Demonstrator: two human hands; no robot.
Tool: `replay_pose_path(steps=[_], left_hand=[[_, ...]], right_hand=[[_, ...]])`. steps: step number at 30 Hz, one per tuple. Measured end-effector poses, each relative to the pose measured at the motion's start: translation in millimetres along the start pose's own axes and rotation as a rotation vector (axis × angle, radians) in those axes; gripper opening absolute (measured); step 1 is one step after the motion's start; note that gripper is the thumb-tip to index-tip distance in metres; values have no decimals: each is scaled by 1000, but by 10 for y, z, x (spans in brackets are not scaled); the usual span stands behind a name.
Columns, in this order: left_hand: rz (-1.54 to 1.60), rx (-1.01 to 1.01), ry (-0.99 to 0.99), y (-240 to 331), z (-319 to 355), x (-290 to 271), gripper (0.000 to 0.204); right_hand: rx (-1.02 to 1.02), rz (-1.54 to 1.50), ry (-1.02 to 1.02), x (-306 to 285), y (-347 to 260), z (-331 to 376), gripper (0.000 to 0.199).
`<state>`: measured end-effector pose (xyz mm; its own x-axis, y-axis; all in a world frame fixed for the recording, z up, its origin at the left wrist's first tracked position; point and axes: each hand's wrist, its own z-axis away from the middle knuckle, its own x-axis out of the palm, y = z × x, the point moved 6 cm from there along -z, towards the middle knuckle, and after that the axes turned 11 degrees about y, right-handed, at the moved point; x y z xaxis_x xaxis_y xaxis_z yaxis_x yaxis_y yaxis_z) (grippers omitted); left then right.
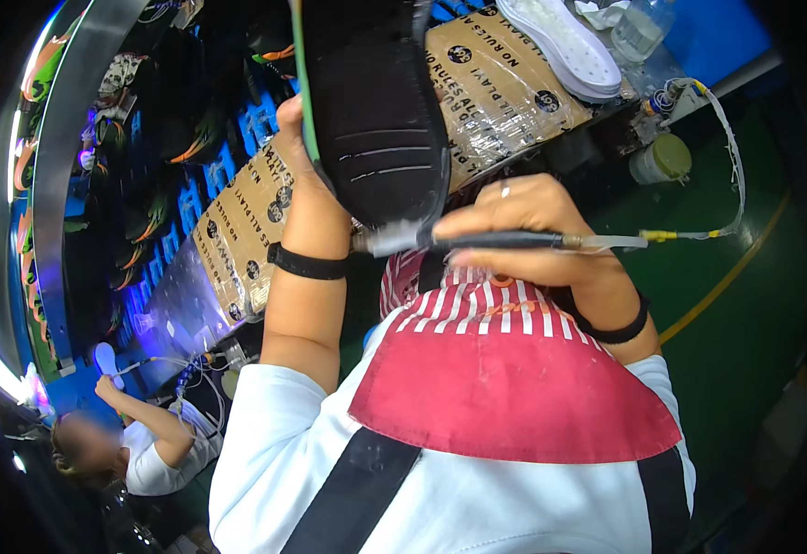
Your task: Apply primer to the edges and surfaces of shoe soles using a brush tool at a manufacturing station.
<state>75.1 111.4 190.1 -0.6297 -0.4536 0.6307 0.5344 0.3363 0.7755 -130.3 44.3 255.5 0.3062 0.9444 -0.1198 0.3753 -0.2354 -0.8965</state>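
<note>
A black shoe [376, 111] with a green edge is held up in front of me, its flat black underside facing me. My left hand [297, 138] grips it along its left side; most of the fingers are hidden behind it. My right hand [528, 217], with a ring on one finger, is closed around the dark handle of a brush [500, 240]. The pale bristles of the brush lie at the shoe's lower rounded end. A thin hose [616, 242] runs from the handle's back end to the right.
Brown printed covering under clear tape [505, 102] lines the bench edge. White soles [570, 55], a clear bottle [642, 35] and a yellow-lidded container [667, 157] stand at the far right. Shoes fill a blue conveyor [172, 222] at left. A co-worker [163, 452] holds a sole, lower left.
</note>
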Motion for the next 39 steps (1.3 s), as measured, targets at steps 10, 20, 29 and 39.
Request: replay_pose_path(steps=[10,20,29,39], left_hand=[[-107,-319,120,-12,8,319,33],[-540,-492,-3,-153,-62,409,32],[-823,-597,-144,-191,-29,523,38],[-893,-722,-173,-196,-40,397,41]], right_hand=[[-178,72,-96,110,65,6,23],[-129,72,-149,170,52,-11,22],[-280,185,-256,267,57,32,28],[-265,293,-182,266,36,33,24]])
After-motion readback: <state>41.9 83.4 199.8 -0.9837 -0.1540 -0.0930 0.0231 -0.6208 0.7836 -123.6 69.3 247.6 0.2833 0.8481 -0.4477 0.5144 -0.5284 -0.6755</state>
